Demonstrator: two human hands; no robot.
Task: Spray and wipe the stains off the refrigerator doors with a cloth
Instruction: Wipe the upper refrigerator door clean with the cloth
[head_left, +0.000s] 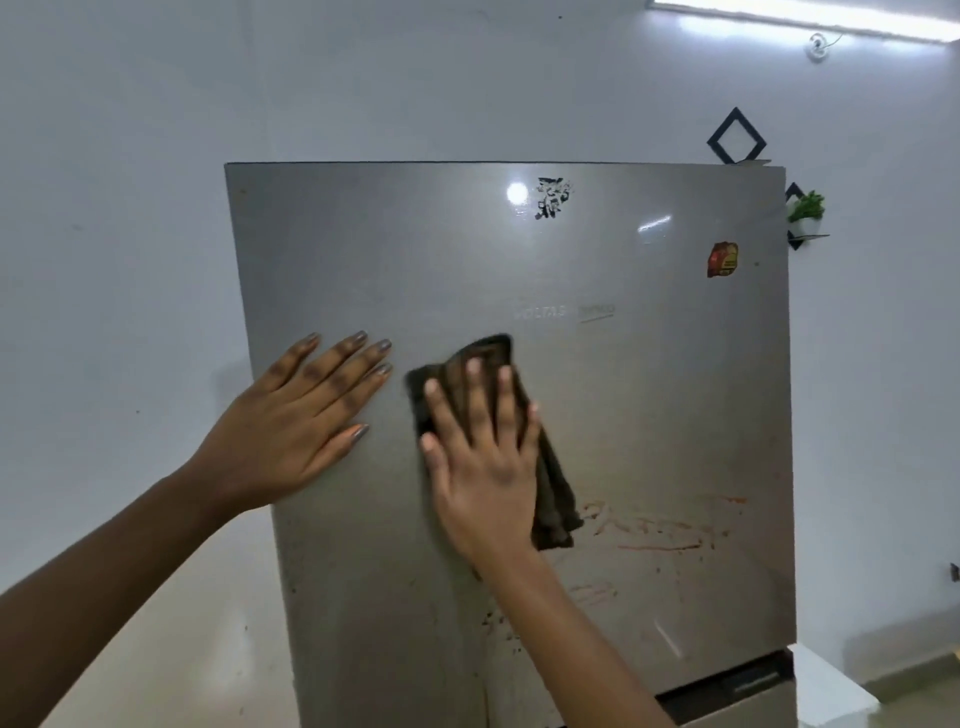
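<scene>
The steel-grey refrigerator door fills the middle of the view. My right hand lies flat on a dark brown cloth and presses it against the door's centre. My left hand rests flat, fingers spread, on the door near its left edge and holds nothing. Orange-red smears streak the door just right of the cloth, with fainter marks and dark specks lower down. No spray bottle is in view.
A torn black-and-white sticker and a red-orange sticker sit high on the door. The gap above the lower door shows at the bottom right. Diamond wall shelves with a small plant hang on the right.
</scene>
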